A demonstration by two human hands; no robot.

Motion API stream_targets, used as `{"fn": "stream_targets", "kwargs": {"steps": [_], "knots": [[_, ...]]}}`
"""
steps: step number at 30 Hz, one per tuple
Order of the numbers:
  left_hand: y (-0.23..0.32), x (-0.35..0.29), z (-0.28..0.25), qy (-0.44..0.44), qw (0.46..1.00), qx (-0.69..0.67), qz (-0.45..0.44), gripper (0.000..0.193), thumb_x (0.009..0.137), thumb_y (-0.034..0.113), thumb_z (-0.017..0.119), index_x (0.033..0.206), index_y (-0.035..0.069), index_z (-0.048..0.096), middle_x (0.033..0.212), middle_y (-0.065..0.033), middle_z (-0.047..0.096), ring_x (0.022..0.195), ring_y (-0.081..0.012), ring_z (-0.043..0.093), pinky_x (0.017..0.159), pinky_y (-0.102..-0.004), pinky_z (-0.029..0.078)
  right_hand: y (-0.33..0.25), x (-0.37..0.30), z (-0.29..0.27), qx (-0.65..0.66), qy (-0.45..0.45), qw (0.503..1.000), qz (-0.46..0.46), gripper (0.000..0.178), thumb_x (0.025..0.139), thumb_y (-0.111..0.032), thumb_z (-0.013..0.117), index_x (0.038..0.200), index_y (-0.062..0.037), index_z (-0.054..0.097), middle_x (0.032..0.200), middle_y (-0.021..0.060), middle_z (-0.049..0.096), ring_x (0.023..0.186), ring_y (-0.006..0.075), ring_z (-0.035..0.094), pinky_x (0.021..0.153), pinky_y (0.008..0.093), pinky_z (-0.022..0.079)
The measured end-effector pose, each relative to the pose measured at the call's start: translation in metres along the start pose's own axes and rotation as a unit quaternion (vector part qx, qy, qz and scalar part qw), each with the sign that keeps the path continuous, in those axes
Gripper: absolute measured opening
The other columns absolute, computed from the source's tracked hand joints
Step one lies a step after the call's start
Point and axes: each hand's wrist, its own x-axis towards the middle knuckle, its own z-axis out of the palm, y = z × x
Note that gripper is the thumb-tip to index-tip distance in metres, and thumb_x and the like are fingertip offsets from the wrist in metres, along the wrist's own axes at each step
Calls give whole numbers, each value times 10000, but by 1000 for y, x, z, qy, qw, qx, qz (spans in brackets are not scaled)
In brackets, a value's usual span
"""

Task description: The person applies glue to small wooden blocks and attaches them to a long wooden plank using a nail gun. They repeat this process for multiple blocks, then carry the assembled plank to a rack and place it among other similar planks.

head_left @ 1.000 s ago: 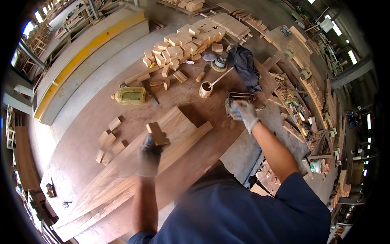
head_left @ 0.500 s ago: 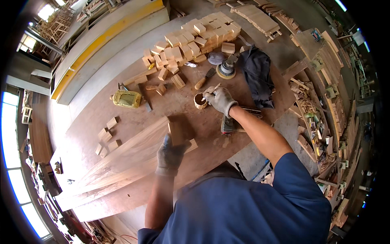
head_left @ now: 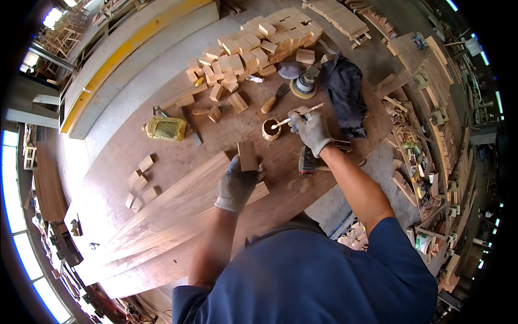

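My left hand (head_left: 237, 186), in a grey glove, is closed round a small wooden block (head_left: 247, 155) and holds it up over long wooden boards. My gloved right hand (head_left: 309, 129) grips a thin, pale brush (head_left: 313, 108). Its light tip points left, over the mouth of a small round pot (head_left: 271, 129) crusted round the rim. Beyond the right hand lie a wooden-handled scraper (head_left: 274, 98) and a round sander (head_left: 304, 85). A dark power tool (head_left: 308, 162) rests below that hand's wrist.
Stacked wooden blocks (head_left: 280, 33) fill the table's far side. A yellowish plastic bottle (head_left: 166, 129) lies at the left, near a hammer (head_left: 192, 127). Long boards (head_left: 162, 216) cross the near left. Dark cloth (head_left: 344, 97) lies at the right, and loose blocks (head_left: 139, 181) sit left.
The right hand has shifted right, drawing the brush back so its tip shows over the pot. The left hand has moved up and right, and its block now stands more upright.
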Motion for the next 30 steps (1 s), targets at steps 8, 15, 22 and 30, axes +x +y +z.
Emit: {"fn": "stream_targets", "kwargs": {"steps": [8, 15, 22, 30], "knots": [[6, 9, 1, -35, 987, -144, -59, 403, 999, 189, 748, 1341, 32, 604, 1239, -114, 748, 1048, -200, 719, 885, -347, 605, 8, 5, 1, 89, 49, 994, 51, 190, 1071, -196, 661, 1048, -26, 741, 810, 51, 743, 643, 104, 675, 604, 273, 556], [-13, 32, -13, -68, 916, -372, -132, 493, 1082, 348, 615, 1453, 27, 562, 1325, -266, 676, 1140, -407, 673, 963, -560, 587, 14, 5, -5, 131, 50, 983, 119, 235, 1074, -244, 672, 1064, -20, 744, 819, 62, 757, 630, 123, 701, 572, 268, 559], [-35, 54, -25, -65, 949, -291, -102, 457, 1102, 336, 578, 1454, 46, 567, 1317, -260, 679, 1133, -417, 683, 962, -565, 592, 16, -3, -18, 154, 41, 982, 98, 247, 1077, -253, 671, 1081, -20, 753, 823, 77, 760, 628, 131, 706, 562, 265, 556], [-43, 68, -28, -100, 912, -370, -145, 484, 1099, 348, 579, 1477, 45, 557, 1337, -255, 680, 1148, -404, 682, 954, -539, 594, -4, -21, -41, 312, 60, 943, 102, 277, 1056, -262, 685, 1059, 11, 733, 793, 104, 760, 598, 179, 719, 543, 291, 585]]}}
